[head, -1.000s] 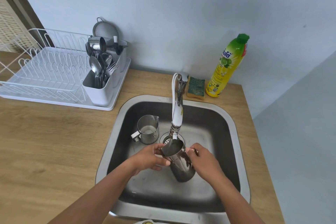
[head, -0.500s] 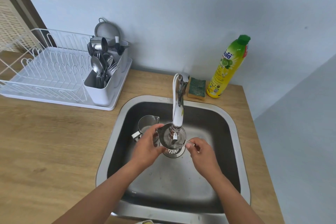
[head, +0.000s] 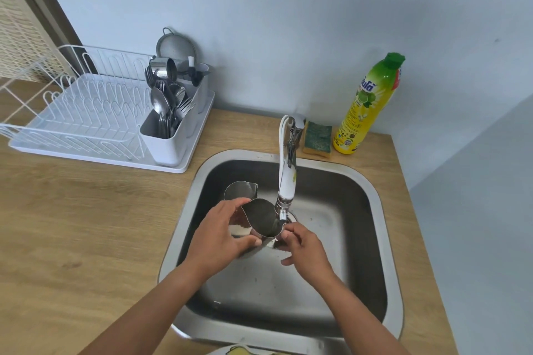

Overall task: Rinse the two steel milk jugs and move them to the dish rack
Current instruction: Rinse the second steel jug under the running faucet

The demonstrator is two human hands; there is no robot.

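I hold one steel milk jug (head: 261, 217) over the sink (head: 366, 181), its mouth tilted up just below the tap spout (head: 284, 212). My left hand (head: 219, 235) wraps the jug's body. My right hand (head: 305, 245) pinches its handle side with thumb and forefinger. The second steel jug (head: 238, 190) stands upright in the sink behind my left hand, partly hidden. The white dish rack (head: 95, 121) sits on the counter at the left, its plate slots bare.
A cutlery holder (head: 170, 121) full of spoons and forks fills the rack's right end, with a strainer (head: 176, 47) behind. A green sponge (head: 317, 135) and a yellow detergent bottle (head: 367, 104) stand behind the sink. Wooden counter (head: 86, 225) lies between sink and rack.
The held jug rose from low in the sink up to the tap spout and shifted slightly left. My left hand moved round its body; the right hand stayed at the handle.
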